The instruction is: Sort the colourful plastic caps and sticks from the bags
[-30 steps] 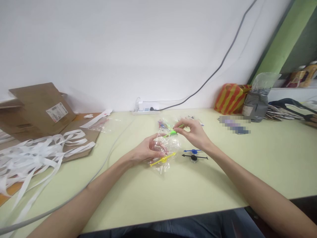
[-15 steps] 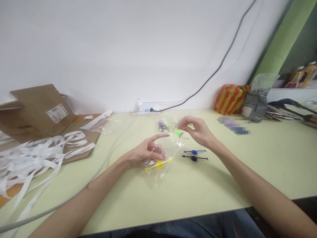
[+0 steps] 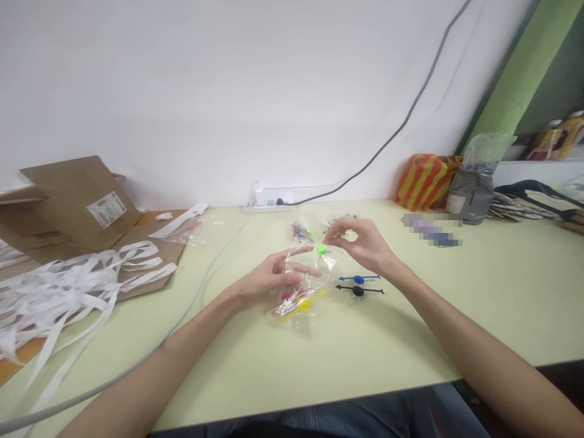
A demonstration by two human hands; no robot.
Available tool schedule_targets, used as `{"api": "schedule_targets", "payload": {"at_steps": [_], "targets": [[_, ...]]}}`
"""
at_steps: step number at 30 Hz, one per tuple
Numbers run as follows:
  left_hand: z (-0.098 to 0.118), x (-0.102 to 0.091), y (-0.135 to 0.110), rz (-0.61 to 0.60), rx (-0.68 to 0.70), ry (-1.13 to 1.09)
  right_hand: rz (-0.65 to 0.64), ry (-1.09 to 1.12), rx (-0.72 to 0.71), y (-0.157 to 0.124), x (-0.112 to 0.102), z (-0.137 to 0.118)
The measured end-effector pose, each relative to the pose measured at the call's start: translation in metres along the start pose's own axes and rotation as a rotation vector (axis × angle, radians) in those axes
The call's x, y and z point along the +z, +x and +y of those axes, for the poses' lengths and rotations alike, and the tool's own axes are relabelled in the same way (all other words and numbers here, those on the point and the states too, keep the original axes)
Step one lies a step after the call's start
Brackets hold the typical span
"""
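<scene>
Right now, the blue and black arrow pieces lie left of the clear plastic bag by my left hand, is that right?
No: the blue arrow piece and black arrow piece lie right of the clear plastic bag by your left hand, not left, as the head view shows.

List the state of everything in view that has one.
Left hand: grip loosely around clear plastic bag
Right hand: grip pinched beside green plastic piece
Yellow plastic pointer: against the bag
Blue plastic pointer: lying on table
Black plastic pointer: lying flat
Power strip: plugged into
</scene>
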State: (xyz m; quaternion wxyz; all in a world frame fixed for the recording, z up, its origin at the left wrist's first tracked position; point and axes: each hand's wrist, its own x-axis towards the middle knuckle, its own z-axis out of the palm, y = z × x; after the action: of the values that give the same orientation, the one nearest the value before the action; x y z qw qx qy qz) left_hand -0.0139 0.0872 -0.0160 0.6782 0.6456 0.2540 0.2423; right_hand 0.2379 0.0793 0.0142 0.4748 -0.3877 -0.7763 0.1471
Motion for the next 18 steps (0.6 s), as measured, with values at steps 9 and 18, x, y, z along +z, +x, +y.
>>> {"api": "schedule_targets", "payload": {"at_steps": [9,18], "targets": [[-0.009,0.002,0.007,0.116,0.043,-0.027,-0.220,-0.049,-0.062,-0.002,0.003,0.000],[-0.008,0.019,0.010,0.158,0.084,-0.109,-0.175,-0.029,-0.106,-0.015,0.028,-0.016]]}}
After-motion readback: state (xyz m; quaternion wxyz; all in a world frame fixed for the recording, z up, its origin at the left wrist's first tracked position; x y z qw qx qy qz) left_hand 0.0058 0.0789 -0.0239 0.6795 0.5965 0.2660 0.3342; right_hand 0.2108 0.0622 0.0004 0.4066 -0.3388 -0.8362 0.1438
